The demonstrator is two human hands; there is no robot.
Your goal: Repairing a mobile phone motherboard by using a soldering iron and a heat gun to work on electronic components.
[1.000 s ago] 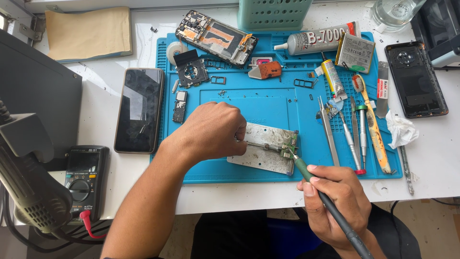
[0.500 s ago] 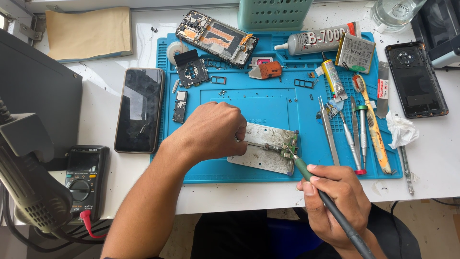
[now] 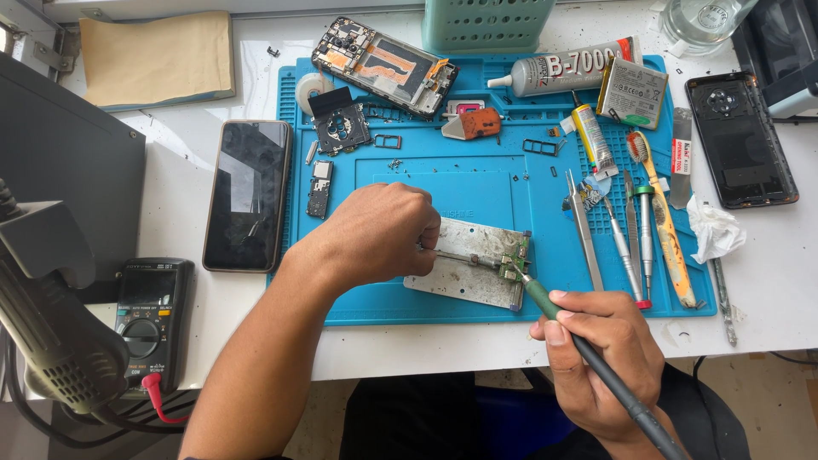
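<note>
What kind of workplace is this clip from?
Most likely a phone repair bench: an opened phone chassis and loose tools lie on a blue work mat, a multimeter sits nearby, and the right hand holds a soldering iron.

We see a black phone left of the blue mat, a multimeter below it, and a glue tube, battery and toothbrush on it.

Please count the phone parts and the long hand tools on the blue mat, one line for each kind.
Opened phone body: 1
Battery: 1
Glue tubes: 2
Tweezers: 1
Screwdrivers: 2
Toothbrush: 1
Total: 8
</note>
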